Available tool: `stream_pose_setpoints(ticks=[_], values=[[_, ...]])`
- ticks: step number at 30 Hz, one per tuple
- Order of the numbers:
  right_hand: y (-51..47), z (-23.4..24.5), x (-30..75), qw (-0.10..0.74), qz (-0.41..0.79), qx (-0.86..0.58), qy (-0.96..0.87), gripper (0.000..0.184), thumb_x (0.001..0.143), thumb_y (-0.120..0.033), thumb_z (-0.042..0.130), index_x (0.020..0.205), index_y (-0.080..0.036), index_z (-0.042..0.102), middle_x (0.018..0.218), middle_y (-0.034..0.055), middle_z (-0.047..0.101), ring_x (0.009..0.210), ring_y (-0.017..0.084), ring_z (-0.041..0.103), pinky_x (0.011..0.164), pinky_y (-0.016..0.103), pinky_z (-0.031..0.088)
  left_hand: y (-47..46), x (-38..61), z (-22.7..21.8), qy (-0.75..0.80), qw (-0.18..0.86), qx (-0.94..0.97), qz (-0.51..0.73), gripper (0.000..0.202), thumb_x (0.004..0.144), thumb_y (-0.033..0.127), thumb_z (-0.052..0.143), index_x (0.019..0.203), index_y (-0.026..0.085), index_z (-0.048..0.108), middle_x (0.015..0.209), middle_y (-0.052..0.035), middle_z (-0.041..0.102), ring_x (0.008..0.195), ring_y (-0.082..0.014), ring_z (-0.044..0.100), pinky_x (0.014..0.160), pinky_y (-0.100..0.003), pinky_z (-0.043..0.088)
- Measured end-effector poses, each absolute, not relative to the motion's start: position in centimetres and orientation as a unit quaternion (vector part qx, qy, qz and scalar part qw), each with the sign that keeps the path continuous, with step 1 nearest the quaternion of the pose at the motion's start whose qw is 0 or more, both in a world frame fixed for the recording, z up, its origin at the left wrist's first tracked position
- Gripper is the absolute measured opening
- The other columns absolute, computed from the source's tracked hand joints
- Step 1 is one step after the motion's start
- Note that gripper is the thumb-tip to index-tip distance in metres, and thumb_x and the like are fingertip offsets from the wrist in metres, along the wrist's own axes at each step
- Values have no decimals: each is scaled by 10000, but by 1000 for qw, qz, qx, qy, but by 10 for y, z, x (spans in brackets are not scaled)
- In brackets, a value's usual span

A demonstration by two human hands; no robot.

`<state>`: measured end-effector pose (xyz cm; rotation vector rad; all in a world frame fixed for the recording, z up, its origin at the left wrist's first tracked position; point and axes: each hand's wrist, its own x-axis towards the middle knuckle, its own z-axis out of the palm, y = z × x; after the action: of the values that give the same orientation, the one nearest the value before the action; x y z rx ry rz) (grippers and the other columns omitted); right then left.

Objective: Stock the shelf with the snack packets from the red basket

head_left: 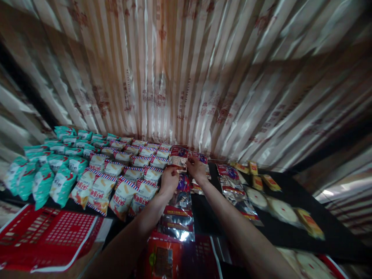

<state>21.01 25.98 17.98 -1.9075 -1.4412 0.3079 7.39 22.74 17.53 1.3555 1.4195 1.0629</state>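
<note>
A dark red and purple snack pouch (pixel 178 152) with a clear lower part lies at the back of the middle column. My left hand (pixel 170 179) pinches its lower left edge, the fingers closed. On the right edge of the same pouch, the fingers of my right hand (pixel 195 169) are closed too. Below my hands, overlapping pouches of the same kind (pixel 178 212) run toward me. Another such pouch (pixel 199 157) sits behind my right hand, partly covered by it. Just left of my left hand are white chip bags (pixel 151 174) with striped tops.
Teal bags (pixel 62 182) fill the left side. Red baskets (pixel 52 236) stand in front at left and centre. Further right are more pouches (pixel 232 186), round pale packs (pixel 280 209) and yellow packets (pixel 309 223) on the black surface (pixel 334 217). A pleated sheet (pixel 174 77) hangs behind.
</note>
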Motion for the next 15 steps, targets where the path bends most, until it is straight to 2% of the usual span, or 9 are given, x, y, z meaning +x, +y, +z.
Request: stream_pose_setpoints(ticks=[8, 15], values=[[228, 177, 229, 443, 110, -724, -517, 348, 781, -267, 438, 1032, -160, 654, 1031, 84, 669, 894, 185, 616, 836, 308, 465, 212, 75, 187, 561, 429, 564, 428, 251, 772, 69, 507, 927, 142, 689, 936, -70, 704, 887, -163, 638, 847, -273, 483], [170, 143, 263, 374, 39, -761, -528, 351, 795, -228, 400, 1020, -170, 664, 1046, 100, 661, 974, 210, 594, 891, 334, 445, 150, 105, 197, 448, 446, 649, 423, 248, 763, 51, 486, 887, 159, 671, 969, -69, 674, 924, -172, 634, 857, -306, 509]])
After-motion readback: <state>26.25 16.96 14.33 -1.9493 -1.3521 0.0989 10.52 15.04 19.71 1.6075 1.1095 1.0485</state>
